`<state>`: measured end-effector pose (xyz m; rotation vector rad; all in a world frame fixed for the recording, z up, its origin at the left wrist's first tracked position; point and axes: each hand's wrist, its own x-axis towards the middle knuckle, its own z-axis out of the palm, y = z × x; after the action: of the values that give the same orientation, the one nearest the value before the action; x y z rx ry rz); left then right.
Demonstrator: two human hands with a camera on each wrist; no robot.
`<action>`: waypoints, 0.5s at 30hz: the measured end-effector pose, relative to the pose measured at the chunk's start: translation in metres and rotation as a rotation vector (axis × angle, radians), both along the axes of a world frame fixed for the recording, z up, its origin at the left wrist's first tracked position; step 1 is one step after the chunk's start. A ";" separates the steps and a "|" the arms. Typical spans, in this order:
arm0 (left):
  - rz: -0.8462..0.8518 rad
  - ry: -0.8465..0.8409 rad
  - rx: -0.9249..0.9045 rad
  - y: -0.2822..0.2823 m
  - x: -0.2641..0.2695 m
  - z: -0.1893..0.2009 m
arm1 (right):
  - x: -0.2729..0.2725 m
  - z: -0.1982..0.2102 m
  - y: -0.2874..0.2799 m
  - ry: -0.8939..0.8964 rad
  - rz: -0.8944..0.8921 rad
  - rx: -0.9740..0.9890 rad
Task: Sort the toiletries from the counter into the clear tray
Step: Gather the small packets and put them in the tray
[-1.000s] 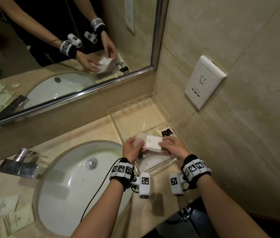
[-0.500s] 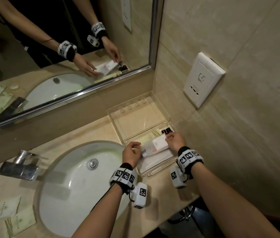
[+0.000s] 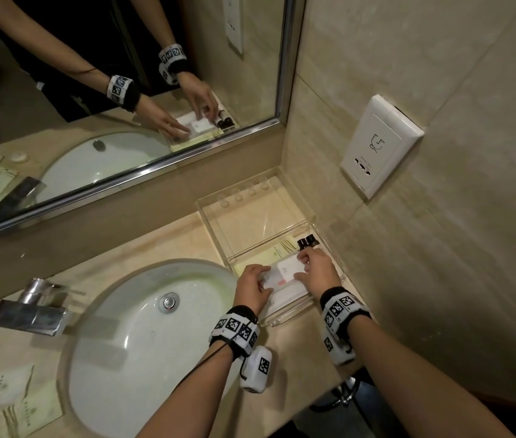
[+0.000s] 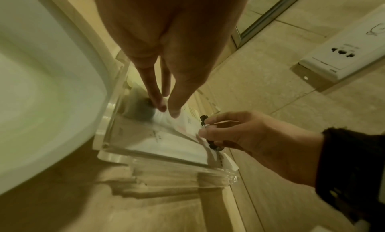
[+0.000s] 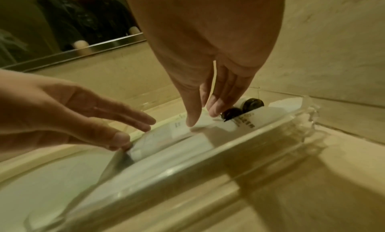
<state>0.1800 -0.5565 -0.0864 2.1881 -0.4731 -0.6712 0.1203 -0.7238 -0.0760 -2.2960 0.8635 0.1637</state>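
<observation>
The clear tray (image 3: 285, 317) sits on the counter to the right of the sink. Both hands are inside it, on a small white packet (image 3: 286, 269). My left hand (image 3: 251, 284) pinches the packet's left end between thumb and fingertips (image 4: 175, 113). My right hand (image 3: 318, 273) pinches its right end, thumb on the near edge and fingers (image 5: 214, 109) on the far edge. The packet (image 5: 164, 133) lies low on flat white packets (image 3: 288, 297). Two black-capped bottles (image 3: 307, 241) lie along the tray's right side, just past my right fingers. A cream sachet (image 3: 277, 252) lies behind.
The tray's clear lid (image 3: 250, 213) stands open toward the mirror. The white sink (image 3: 123, 343) and a chrome faucet (image 3: 32, 308) lie to the left. Cream sachets (image 3: 0, 390) rest on the counter's far left. A wall socket (image 3: 380, 143) is on the right wall.
Both hands have lowered the white packet from above the tray down onto the packets inside it. The right hand has moved toward the bottles.
</observation>
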 end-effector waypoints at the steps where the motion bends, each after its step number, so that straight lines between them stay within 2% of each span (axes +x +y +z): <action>1: -0.006 -0.003 0.002 0.000 0.000 -0.002 | -0.001 -0.001 0.001 0.003 0.021 -0.019; 5: -0.057 -0.024 -0.001 0.000 -0.001 -0.004 | -0.002 -0.002 0.002 0.021 0.048 -0.073; 10: 0.004 -0.082 -0.020 0.010 0.006 -0.006 | 0.001 0.002 -0.004 -0.044 -0.049 -0.160; 15: 0.008 -0.112 0.005 0.018 0.010 -0.012 | 0.008 -0.001 -0.014 0.004 -0.068 -0.206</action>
<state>0.1900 -0.5383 -0.0981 2.2399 -0.5200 -0.5479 0.1280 -0.7378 -0.0768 -2.4522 0.9991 0.0517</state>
